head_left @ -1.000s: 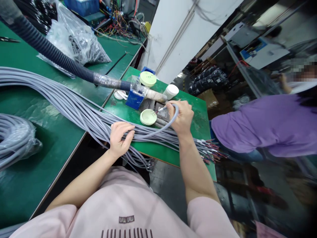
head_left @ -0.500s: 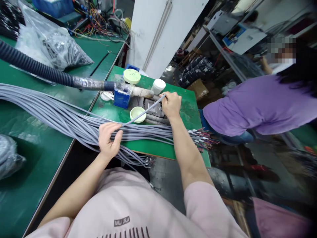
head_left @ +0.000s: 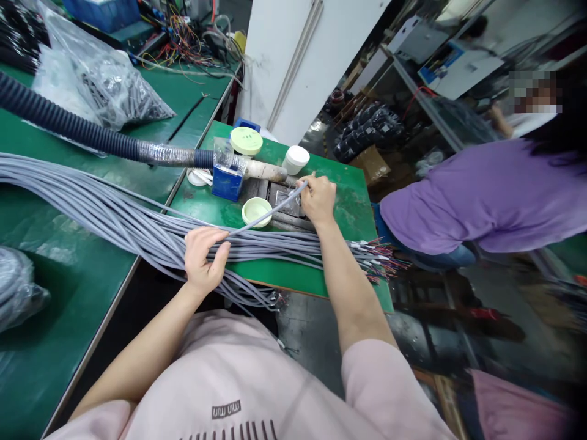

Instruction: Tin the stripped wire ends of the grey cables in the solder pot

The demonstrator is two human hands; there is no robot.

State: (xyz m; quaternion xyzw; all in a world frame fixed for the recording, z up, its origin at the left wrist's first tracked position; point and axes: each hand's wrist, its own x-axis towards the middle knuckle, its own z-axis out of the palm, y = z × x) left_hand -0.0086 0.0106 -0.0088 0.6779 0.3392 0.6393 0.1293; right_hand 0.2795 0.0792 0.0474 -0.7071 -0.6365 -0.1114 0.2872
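One grey cable [head_left: 275,211] runs slantwise between my two hands, above the rest of the bundle. My right hand [head_left: 318,198] pinches it near its right end; the tip is hidden by the fingers. Farther along, my left hand [head_left: 204,260] has its fingers closed over the same cable, its thumb a little apart. Below lies a thick bundle of grey cables [head_left: 275,244] with stripped, coloured wire ends [head_left: 378,260] at the right. Just past the held cable sits a dark metal device [head_left: 284,198], partly hidden by my right hand.
A ribbed black hose [head_left: 101,137] ends in a pale nozzle over the device, beside a blue box [head_left: 227,181]. An open cream tub [head_left: 257,211], a yellowish lid [head_left: 246,141] and a white jar [head_left: 296,160] stand around it. A person in purple [head_left: 481,195] sits at the right.
My right hand has lowered slightly, and the cable's right end with it. My left hand keeps its hold. The whole view has shifted a little.
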